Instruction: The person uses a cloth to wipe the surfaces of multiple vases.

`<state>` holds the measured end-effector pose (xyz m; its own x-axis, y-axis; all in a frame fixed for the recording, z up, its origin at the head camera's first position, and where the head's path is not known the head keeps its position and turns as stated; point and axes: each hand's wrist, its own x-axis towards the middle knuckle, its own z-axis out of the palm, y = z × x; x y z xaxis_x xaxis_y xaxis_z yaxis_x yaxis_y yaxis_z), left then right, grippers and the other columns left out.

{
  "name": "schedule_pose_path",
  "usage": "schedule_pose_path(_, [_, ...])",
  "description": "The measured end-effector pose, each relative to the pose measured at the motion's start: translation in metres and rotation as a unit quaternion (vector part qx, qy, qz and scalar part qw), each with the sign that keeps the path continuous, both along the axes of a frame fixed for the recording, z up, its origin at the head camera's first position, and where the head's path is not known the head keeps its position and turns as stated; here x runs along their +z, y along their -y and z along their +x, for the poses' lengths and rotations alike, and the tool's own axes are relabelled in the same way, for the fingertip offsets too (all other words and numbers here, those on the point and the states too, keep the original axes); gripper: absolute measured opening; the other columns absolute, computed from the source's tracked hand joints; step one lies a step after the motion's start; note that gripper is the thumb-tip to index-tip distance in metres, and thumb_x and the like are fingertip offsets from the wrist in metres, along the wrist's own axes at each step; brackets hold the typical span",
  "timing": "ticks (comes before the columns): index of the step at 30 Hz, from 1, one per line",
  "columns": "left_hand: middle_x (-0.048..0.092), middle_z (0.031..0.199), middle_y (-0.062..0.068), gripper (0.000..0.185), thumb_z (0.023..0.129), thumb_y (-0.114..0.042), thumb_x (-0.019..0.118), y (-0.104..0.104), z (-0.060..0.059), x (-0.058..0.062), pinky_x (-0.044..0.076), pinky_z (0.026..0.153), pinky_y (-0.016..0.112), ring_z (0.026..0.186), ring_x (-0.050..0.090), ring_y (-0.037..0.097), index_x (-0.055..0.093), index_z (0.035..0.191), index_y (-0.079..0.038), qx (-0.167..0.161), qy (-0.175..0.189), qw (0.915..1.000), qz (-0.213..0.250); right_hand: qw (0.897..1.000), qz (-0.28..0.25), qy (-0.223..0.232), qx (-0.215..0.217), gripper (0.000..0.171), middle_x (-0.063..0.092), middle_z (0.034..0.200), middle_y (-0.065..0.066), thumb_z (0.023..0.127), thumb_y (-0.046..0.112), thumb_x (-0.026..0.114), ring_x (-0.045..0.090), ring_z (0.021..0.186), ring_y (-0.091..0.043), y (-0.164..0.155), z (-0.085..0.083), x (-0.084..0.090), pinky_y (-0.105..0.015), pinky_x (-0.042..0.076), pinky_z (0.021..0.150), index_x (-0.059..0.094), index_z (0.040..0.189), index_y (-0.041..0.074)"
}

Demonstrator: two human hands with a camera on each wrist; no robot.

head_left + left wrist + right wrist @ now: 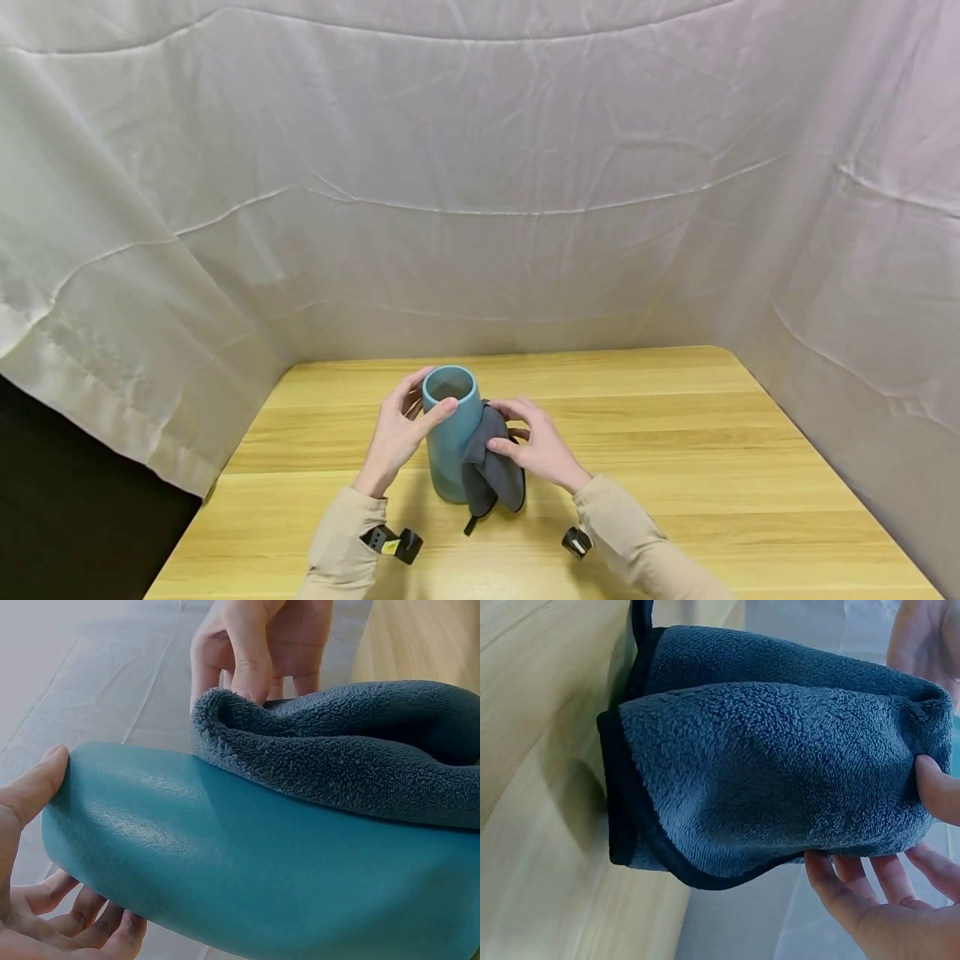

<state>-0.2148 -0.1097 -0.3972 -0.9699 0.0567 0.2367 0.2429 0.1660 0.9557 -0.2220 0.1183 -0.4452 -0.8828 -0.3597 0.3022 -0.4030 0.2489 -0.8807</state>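
A tall teal vase stands upright on the wooden table. My left hand grips its rim, thumb on the near side and fingers on the far side. A dark grey fleece cloth with a black hem hangs against the vase's right side, pinched between the thumb and fingers of my right hand. In the left wrist view the cloth lies folded on the vase, with the right hand beyond it. The right wrist view shows the cloth held by the right thumb.
White wrinkled sheets close off the table at the back and both sides. A dark gap opens at the lower left past the table's left edge. Bare wood lies on both sides of the vase.
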Motion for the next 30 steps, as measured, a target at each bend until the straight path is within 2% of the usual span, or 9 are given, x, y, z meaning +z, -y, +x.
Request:
schedule_pose_path(5, [0.058,0.141,0.012,0.058,0.088,-0.017,0.078,0.0,0.0,0.0,0.031,0.124,0.051,0.135,0.052,0.03,0.056,0.14,-0.012,-0.002,-0.006,1.0,-0.001,1.0,-0.007,-0.01,-0.009,0.051,0.06,0.125,-0.015,0.09,0.012,0.075,0.059,0.117,-0.03,0.001,0.0,0.003,-0.046,0.057,0.099,0.059,0.138,0.007])
schedule_pose_path(12, [0.058,0.141,0.014,0.058,0.088,-0.015,0.078,0.0,0.0,-0.002,0.031,0.125,0.052,0.135,0.052,0.032,0.055,0.141,-0.011,-0.002,-0.008,1.0,0.003,0.996,-0.06,-0.062,-0.017,0.049,0.059,0.122,-0.018,0.091,0.008,0.074,0.059,0.117,-0.033,0.007,0.0,0.026,-0.045,0.057,0.098,0.059,0.137,0.005])
schedule_pose_path(17, [0.057,0.142,0.014,0.058,0.088,-0.015,0.078,0.0,0.0,-0.002,0.03,0.125,0.052,0.135,0.052,0.032,0.055,0.141,-0.011,-0.004,-0.009,0.9999,0.005,0.995,-0.073,-0.071,-0.018,0.048,0.059,0.12,-0.016,0.091,0.008,0.074,0.059,0.117,-0.033,0.009,0.0,0.034,-0.044,0.057,0.098,0.06,0.137,0.007])
schedule_pose_path(22, [0.057,0.142,0.014,0.058,0.088,-0.015,0.078,0.0,0.0,-0.002,0.03,0.125,0.052,0.136,0.052,0.032,0.055,0.141,-0.011,-0.005,-0.008,0.9999,0.005,0.996,-0.057,-0.062,-0.021,0.048,0.06,0.12,-0.017,0.091,0.008,0.073,0.06,0.115,-0.032,0.007,0.001,0.028,-0.044,0.058,0.097,0.06,0.137,0.006])
schedule_pose_path(30, [0.058,0.141,0.013,0.058,0.088,-0.016,0.078,0.0,0.0,-0.001,0.03,0.125,0.052,0.135,0.052,0.031,0.055,0.141,-0.012,-0.002,-0.007,1.0,0.001,1.0,-0.018,-0.013,-0.017,0.049,0.059,0.123,-0.019,0.091,0.008,0.073,0.058,0.117,-0.035,0.003,0.001,0.002,-0.049,0.057,0.1,0.059,0.138,0.002])
